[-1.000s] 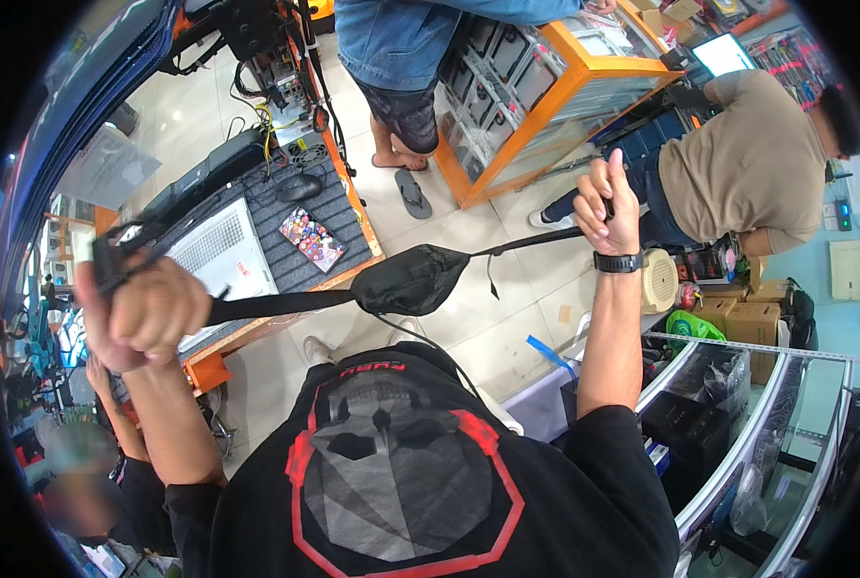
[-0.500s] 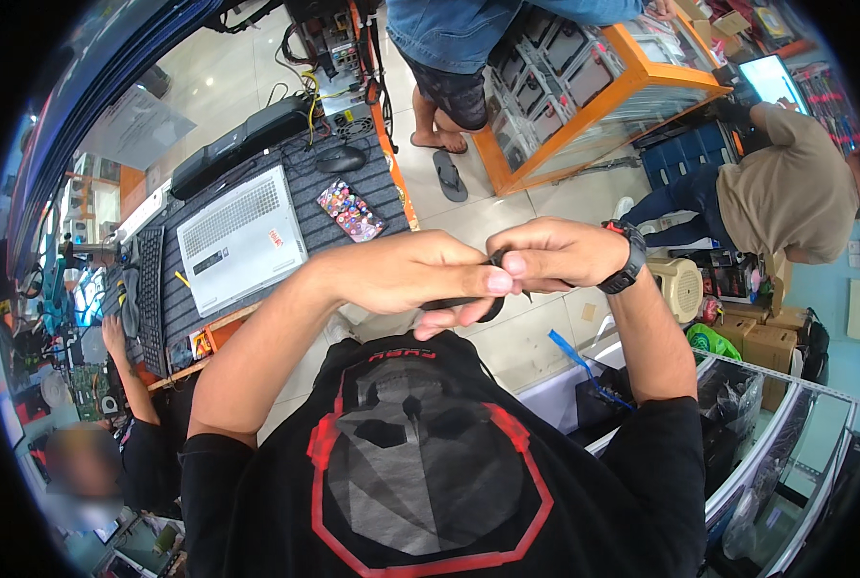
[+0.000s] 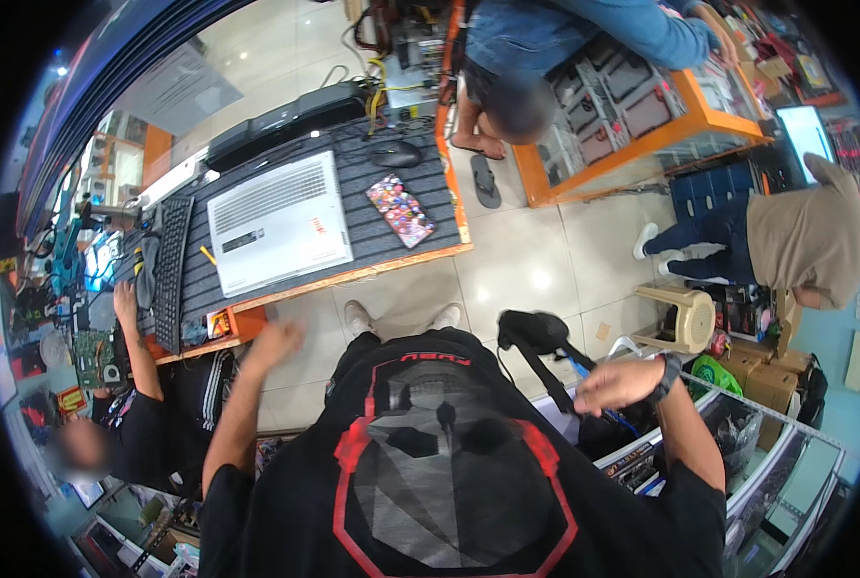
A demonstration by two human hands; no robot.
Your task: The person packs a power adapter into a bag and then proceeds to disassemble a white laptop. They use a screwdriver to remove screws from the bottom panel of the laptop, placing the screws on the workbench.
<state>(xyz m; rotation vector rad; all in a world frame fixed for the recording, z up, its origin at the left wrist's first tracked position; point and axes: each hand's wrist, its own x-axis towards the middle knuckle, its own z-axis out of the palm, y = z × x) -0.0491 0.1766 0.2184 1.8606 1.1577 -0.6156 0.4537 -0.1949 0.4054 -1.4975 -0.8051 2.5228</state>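
Note:
At the lower right my right hand (image 3: 615,387) has its fingers closed on a black strap (image 3: 545,374). From it hangs a wider black piece (image 3: 538,332), over the floor in front of my right side; its kind is unclear. My left hand (image 3: 277,347), blurred by motion, is apart from it, close to the front edge of the workbench (image 3: 391,262). Its fingers are too smeared to read. On the bench lies an upturned silver laptop (image 3: 280,226), with a phone in a colourful patterned case (image 3: 401,210) to its right.
A black mouse (image 3: 394,154) and a keyboard (image 3: 172,270) are on the bench. A co-worker's hand (image 3: 124,306) rests by the keyboard. A cream plastic stool (image 3: 690,313) and glass display case (image 3: 642,149) stand right. Two people are beyond; shelving (image 3: 786,443) is beside me.
My hands have parted: the left went down and left, the right down with the black strap. The black piece, earlier bunched between both hands, now hangs from the right. The view has shifted.

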